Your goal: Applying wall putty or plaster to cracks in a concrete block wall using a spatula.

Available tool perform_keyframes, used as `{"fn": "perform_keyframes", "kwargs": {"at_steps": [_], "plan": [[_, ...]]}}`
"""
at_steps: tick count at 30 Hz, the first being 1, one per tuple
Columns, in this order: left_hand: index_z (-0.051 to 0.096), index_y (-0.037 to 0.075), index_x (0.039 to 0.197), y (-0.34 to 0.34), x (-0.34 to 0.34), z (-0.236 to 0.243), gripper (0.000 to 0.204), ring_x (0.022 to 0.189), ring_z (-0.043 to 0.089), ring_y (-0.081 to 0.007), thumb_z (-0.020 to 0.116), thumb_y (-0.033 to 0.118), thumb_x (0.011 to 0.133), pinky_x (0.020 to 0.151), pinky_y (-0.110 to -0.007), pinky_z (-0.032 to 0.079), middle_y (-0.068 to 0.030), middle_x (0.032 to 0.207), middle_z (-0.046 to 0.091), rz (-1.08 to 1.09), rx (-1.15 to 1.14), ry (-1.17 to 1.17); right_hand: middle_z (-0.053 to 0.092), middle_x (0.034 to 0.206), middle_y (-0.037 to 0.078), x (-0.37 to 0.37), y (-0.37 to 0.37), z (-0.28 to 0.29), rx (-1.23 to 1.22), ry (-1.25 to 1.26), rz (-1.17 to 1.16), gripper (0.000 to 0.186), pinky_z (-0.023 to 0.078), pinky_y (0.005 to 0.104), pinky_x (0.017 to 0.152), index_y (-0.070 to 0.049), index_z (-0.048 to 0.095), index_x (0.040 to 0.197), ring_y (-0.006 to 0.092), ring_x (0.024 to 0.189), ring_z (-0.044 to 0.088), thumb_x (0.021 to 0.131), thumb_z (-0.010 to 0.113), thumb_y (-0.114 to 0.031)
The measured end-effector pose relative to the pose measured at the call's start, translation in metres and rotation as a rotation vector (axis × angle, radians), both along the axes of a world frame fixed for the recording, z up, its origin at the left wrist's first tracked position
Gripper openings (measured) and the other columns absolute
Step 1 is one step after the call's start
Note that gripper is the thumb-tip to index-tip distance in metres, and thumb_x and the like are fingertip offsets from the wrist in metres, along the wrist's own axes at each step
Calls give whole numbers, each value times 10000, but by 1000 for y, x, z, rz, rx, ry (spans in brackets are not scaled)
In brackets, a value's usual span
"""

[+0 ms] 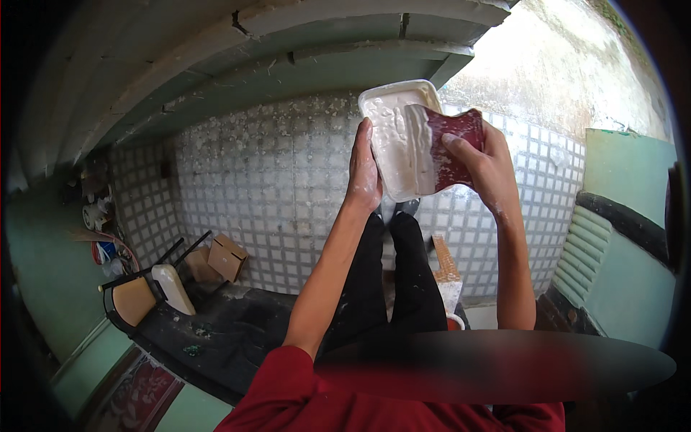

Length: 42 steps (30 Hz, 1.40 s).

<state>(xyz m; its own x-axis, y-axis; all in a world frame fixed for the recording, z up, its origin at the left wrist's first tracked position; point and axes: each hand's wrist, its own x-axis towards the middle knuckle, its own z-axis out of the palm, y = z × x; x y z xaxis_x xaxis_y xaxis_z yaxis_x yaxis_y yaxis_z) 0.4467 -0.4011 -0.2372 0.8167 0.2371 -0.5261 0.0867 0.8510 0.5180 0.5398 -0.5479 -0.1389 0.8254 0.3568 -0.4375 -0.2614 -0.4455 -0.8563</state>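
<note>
My left hand [366,173] grips the left side of a white rectangular tray [400,199], its thumb along the edge; the fingers underneath are hidden. Thick white paste [389,122], like putty or plaster, lies smeared and ridged inside it. In my right hand [493,169] is a wide dark red putty spreader [455,147], the thumb pressed on its upper face. The spreader's left edge is coated with paste and sits over the right part of the tray. White smears mark the spreader and both hands.
Below is a tiled floor [288,209] spotted with white splashes. A cardboard box [229,258] and a chair [137,301] stand at lower left, beside a dark covered surface [230,331]. Near my legs are a paste-marked stand [448,277] and a bucket [455,322]. Green ledges [345,65] run overhead.
</note>
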Motion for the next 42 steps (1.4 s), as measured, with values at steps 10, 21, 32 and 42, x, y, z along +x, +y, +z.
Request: {"fn": "perform_keyframes", "kwargs": {"at_steps": [10,21,32,42], "plan": [[474,72,1347,-5,-3,-4,575,1136,574,-216,408,519,993,1005,-394,462,-90,1253,576,-43,27,43,654,704,198,6,20,-23,-92,-163,217,284,506,385,655,97,648,958,254,623,644,825,636,-153],[450,72,1371,-8,-7,-19,564,1165,559,-218,401,499,1005,1024,-399,448,-96,1276,563,-87,7,50,681,738,103,5,14,-45,81,113,153,218,505,309,627,53,667,930,150,633,634,824,676,-137],[436,61,1393,-1,5,-4,567,1192,557,-207,379,479,1015,1047,-380,431,-88,1320,558,-118,-6,8,671,787,43,21,-12,-27,297,331,3,202,479,223,556,22,632,965,74,611,607,861,706,-135],[475,89,1372,-6,28,13,558,1201,552,-212,410,496,997,1057,-368,414,-57,1326,568,-107,-143,-13,678,891,70,43,-49,-15,586,277,-105,338,541,230,621,20,587,1069,115,705,653,801,751,-102]]}}
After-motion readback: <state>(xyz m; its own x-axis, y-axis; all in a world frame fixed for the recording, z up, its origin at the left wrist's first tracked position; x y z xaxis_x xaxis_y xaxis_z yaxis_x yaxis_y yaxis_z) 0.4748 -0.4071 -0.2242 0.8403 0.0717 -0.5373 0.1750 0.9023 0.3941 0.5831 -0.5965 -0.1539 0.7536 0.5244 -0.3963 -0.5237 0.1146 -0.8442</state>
